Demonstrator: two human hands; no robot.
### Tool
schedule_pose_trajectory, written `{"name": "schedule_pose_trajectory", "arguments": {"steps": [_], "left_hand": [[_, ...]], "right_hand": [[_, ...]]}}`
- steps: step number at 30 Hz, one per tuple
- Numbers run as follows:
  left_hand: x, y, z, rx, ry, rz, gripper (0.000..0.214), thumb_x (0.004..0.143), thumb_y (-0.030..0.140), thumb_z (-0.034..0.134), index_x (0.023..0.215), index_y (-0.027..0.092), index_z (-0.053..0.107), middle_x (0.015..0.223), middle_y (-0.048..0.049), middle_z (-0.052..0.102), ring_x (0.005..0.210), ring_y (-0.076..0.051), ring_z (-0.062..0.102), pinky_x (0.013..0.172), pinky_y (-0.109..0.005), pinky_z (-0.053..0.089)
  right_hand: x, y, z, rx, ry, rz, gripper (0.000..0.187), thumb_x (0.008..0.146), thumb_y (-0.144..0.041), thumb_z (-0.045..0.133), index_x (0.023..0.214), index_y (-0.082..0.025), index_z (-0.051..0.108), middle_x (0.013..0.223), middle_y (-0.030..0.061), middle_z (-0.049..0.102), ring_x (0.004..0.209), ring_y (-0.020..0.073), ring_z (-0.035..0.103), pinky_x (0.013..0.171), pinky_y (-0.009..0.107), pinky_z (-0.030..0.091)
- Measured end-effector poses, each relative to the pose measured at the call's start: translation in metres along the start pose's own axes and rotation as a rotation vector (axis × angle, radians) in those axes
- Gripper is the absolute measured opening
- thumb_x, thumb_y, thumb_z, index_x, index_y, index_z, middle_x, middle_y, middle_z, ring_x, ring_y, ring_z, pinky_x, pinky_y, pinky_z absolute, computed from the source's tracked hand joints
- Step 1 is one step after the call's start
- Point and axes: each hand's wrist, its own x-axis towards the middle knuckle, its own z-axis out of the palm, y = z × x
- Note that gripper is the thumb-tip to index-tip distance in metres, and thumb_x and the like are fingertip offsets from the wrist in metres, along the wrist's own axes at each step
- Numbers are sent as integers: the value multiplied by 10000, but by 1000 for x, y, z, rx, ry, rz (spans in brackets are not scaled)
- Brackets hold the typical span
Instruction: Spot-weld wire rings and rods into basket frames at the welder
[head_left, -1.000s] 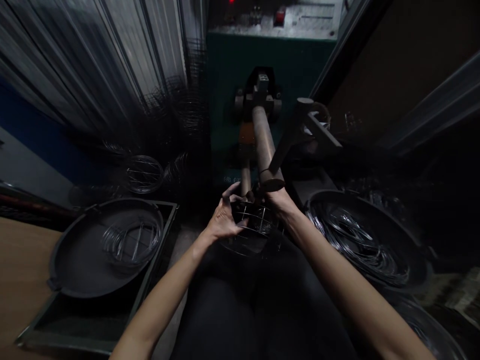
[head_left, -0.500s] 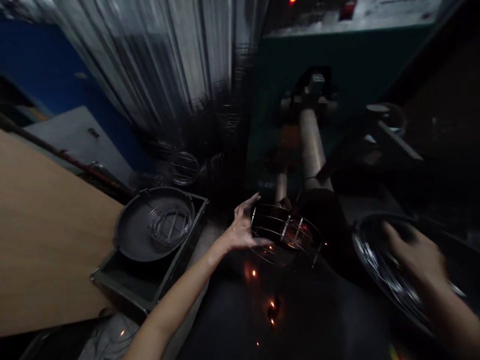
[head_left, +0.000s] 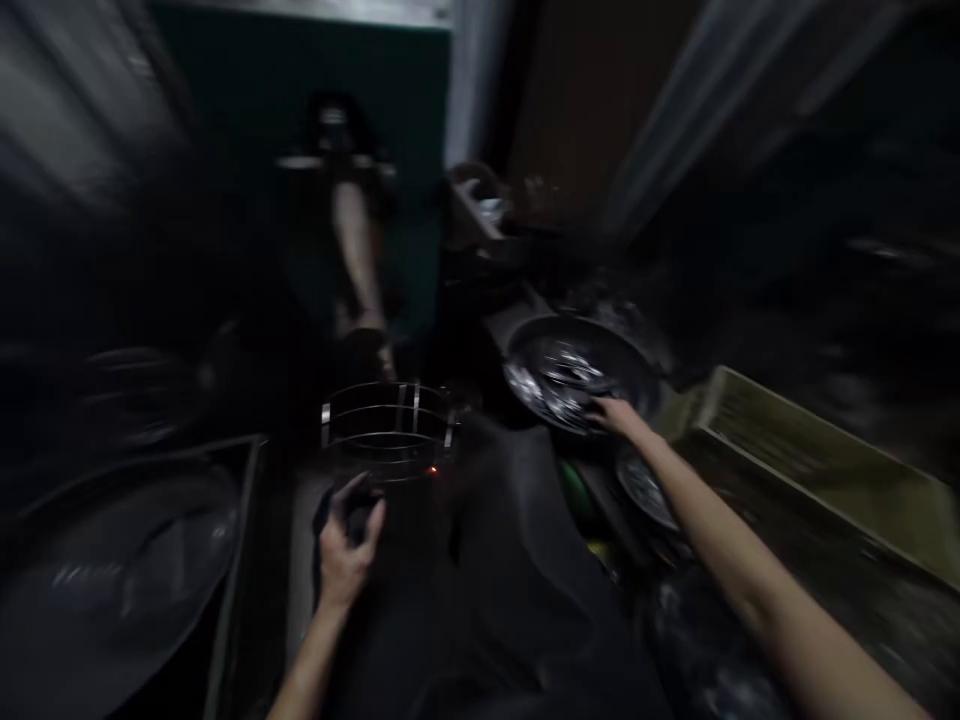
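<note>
A round wire frame [head_left: 387, 445], made of thin hoops joined by short flat uprights, stands at the machine's lower end in the middle. Just below and in front of it, my left hand [head_left: 346, 550] has its thumb and fingers curved apart, touching nothing that I can see. My right hand [head_left: 619, 415] reaches into a dark round pan [head_left: 637, 375] at centre right. Its fingertips lie among shiny metal wire pieces [head_left: 559, 375]; blur hides whether they grip one. A small orange spark glows at the wire frame's lower right.
A dark green machine [head_left: 247, 90] with a thick cylindrical arm [head_left: 356, 245] stands ahead. At lower left is a large shallow pan [head_left: 45, 620] holding blurred wire parts. A yellowish bin [head_left: 832, 450] stands at right. Dark cloth [head_left: 517, 570] covers my lap.
The view has swung right. My left hand has come away from the wire frame, which it was touching. My right hand is farther into the pan, and most of the flying sparks are gone.
</note>
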Motion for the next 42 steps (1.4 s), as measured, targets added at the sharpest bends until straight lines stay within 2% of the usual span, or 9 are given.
{"name": "schedule_pose_trajectory", "arguments": {"steps": [6, 11, 14, 19, 23, 27, 31, 38, 42], "left_hand": [[0, 14, 25, 21, -177, 72, 389, 797, 370, 602, 1150, 220, 539, 1011, -31, 640, 946, -212, 616, 834, -344, 511], [6, 79, 74, -26, -464, 256, 317, 882, 319, 478, 1182, 245, 547, 1149, -48, 604, 1056, -211, 575, 919, -366, 470], [16, 129, 119, -159, -535, 356, 442, 869, 361, 495, 1278, 198, 461, 1324, -99, 481, 1237, -255, 431, 1054, -443, 337], [37, 170, 148, -511, -627, 46, 338, 893, 474, 426, 920, 164, 560, 702, -9, 549, 636, -118, 542, 613, -241, 474], [61, 169, 133, -878, -566, -146, 324, 865, 476, 491, 857, 156, 539, 493, 82, 287, 388, -48, 254, 400, -165, 274], [77, 164, 130, -960, -580, -230, 317, 847, 447, 532, 893, 134, 549, 611, 17, 512, 486, -69, 471, 499, -189, 398], [71, 155, 100, -533, -595, 8, 344, 865, 422, 506, 1057, 145, 574, 988, -102, 647, 965, -214, 607, 855, -343, 469], [76, 88, -38, 260, -135, 430, 812, 754, 363, 659, 1414, 222, 209, 1351, -121, 434, 1244, -276, 411, 1039, -450, 328], [117, 53, -36, 366, -206, 500, 933, 678, 298, 693, 1422, 216, 137, 1263, -128, 471, 1187, -297, 434, 1013, -499, 319]], "right_hand": [[-14, 51, -20, 2, 50, 135, 74, 753, -222, 646, 736, -154, 624, 804, 103, 655, 875, 208, 579, 792, 288, 401], [-18, -20, -44, 532, 317, 75, 270, 884, -432, 436, 802, -202, 553, 671, 28, 576, 667, 161, 536, 649, 280, 420], [-25, -83, -67, 1042, 211, 36, 354, 888, -530, 384, 727, -230, 482, 511, -44, 400, 440, 113, 363, 469, 237, 365], [-36, -148, -78, 1407, 6, -5, 318, 884, -475, 427, 726, -217, 524, 565, -25, 463, 513, 108, 453, 518, 226, 417], [-66, -145, -39, 1012, 86, -88, 285, 808, -473, 530, 752, -205, 610, 766, 40, 617, 775, 181, 563, 648, 273, 453], [-100, -144, -1, 915, -124, -110, 312, 801, -465, 525, 708, -182, 615, 649, 20, 595, 582, 151, 527, 535, 261, 421], [-101, -161, 10, 995, -115, -135, 249, 752, -421, 603, 787, -174, 603, 659, 11, 589, 549, 128, 522, 488, 237, 428], [-41, -192, -3, 1072, -205, -145, 253, 787, -398, 581, 854, -154, 585, 640, -7, 568, 447, 75, 504, 378, 179, 398], [4, -232, -8, 1165, -151, -87, 155, 839, -266, 524, 843, -131, 600, 557, -39, 518, 374, 37, 416, 325, 148, 303]]}}
